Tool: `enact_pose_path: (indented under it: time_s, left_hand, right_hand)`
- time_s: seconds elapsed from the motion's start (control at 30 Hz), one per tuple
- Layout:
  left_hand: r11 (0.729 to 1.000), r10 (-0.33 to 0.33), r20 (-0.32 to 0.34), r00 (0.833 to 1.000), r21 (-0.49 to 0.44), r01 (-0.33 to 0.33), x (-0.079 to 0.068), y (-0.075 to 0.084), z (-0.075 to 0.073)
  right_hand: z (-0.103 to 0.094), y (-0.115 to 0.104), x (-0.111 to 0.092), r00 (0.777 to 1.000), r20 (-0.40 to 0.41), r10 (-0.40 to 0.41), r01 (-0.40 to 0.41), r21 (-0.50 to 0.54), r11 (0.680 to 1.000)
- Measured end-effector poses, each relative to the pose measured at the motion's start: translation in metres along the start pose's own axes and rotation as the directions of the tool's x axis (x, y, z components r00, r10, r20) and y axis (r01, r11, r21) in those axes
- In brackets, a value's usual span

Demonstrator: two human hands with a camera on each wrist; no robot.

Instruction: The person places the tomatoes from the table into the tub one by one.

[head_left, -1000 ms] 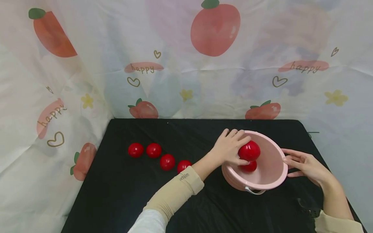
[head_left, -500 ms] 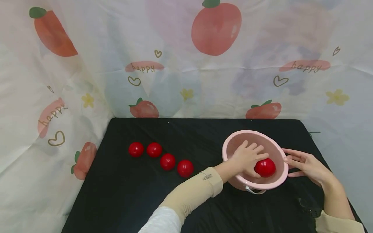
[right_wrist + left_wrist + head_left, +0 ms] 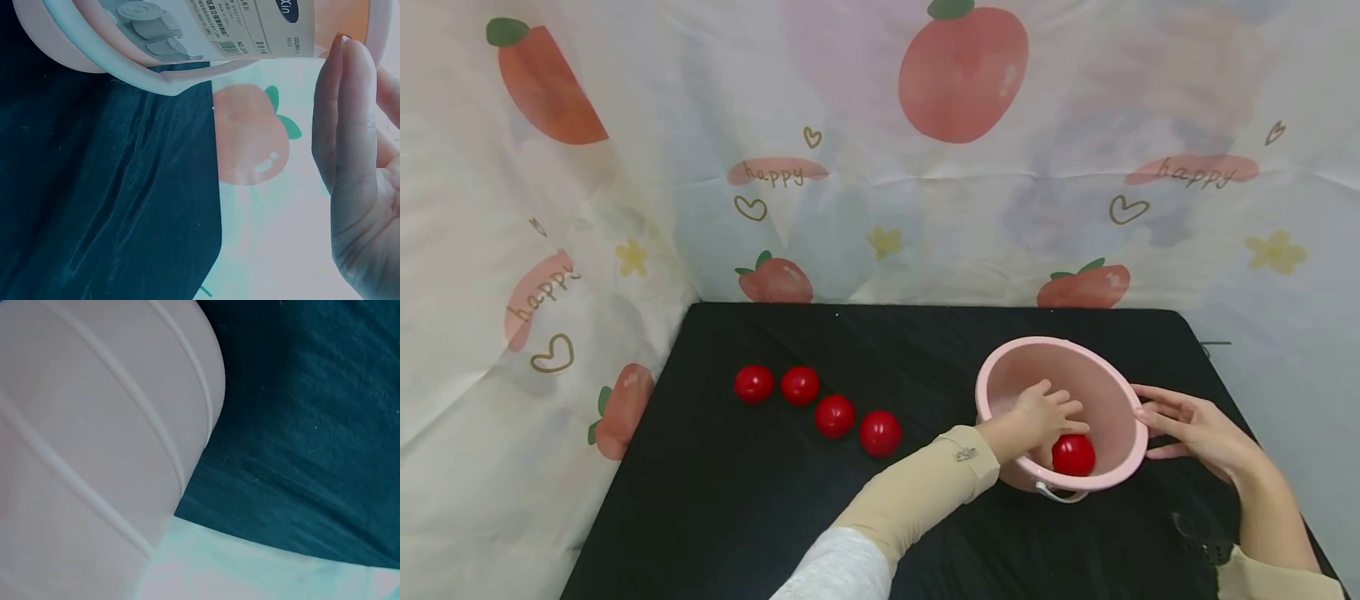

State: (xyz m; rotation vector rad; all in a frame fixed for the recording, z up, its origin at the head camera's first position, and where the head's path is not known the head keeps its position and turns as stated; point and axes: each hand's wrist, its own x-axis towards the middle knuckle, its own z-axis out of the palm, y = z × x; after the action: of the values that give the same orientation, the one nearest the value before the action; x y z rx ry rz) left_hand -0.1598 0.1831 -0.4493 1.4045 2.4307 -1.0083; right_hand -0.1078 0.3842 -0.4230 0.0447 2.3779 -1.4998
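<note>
A pink bucket [image 3: 1101, 367] with a thin white handle stands at the right of the table. My left hand [image 3: 1037, 417] reaches down inside it, its fingers and thumb around the upper left of a red ball [image 3: 1073, 457] low in the bucket. The thumb is largely hidden. In the left wrist view only the bucket's ribbed outer wall [image 3: 94, 456] shows beside the cloth. My right hand [image 3: 1198, 429] rests its fingertips against the bucket's right side, just under the rim, with fairly straight fingers. In the right wrist view a printed label [image 3: 269, 31] shows near those fingertips.
Several red balls lie in a bent row left of the bucket, the nearest ball [image 3: 880, 433] close to my left sleeve [image 3: 917, 487]. Black cloth [image 3: 700, 500] covers the table. A fruit-patterned curtain [image 3: 850, 100] hangs behind and at the left.
My left hand has carried a red ball from over the bucket's left rim down into it. Another ball, seen inside earlier, is now out of sight. The right hand has stayed put.
</note>
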Motion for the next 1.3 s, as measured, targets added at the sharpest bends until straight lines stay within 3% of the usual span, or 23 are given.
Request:
enact_pose_path:
  time_s: [0.23,0.5,0.6,0.7,0.87,1.07,1.2,1.3]
  left_hand:
    - [0.999,-0.008,0.102,0.995,0.039,0.005,-0.003,0.002,-0.004]
    - [1.000,-0.008,0.102,0.995,0.031,0.005,-0.004,0.002,-0.005]
    - [1.000,-0.007,0.063,0.998,0.005,0.007,-0.003,0.000,-0.003]
    - [0.999,-0.015,-0.025,1.000,-0.041,0.014,-0.001,-0.003,-0.001]
    - [0.988,-0.047,-0.176,0.983,-0.151,0.020,-0.006,-0.016,-0.001]
    - [0.944,-0.159,-0.265,0.951,-0.324,0.068,-0.031,-0.041,0.003]
    - [0.918,-0.273,-0.345,0.898,-0.372,0.136,-0.053,-0.061,0.015]
    - [0.883,-0.369,-0.374,0.851,-0.427,0.195,-0.072,-0.075,0.030]
  right_hand:
    - [-0.001,0.000,-0.001,1.000,0.000,-0.019,0.019,0.022,1.000]
    - [-0.001,0.000,-0.001,1.000,0.001,-0.002,0.002,0.016,1.000]
    - [-0.001,0.000,-0.001,1.000,-0.002,-0.005,0.005,0.015,1.000]
    - [-0.001,0.001,0.000,1.000,0.001,-0.013,0.013,0.027,1.000]
    - [-0.001,0.002,0.000,0.999,0.013,-0.032,0.031,0.055,0.998]
    - [-0.001,0.002,0.001,0.999,0.020,-0.033,0.032,0.056,0.998]
    - [-0.001,0.002,0.000,0.999,0.024,-0.028,0.027,0.067,0.997]
    - [-0.001,0.002,0.000,0.999,0.025,-0.026,0.024,0.076,0.997]
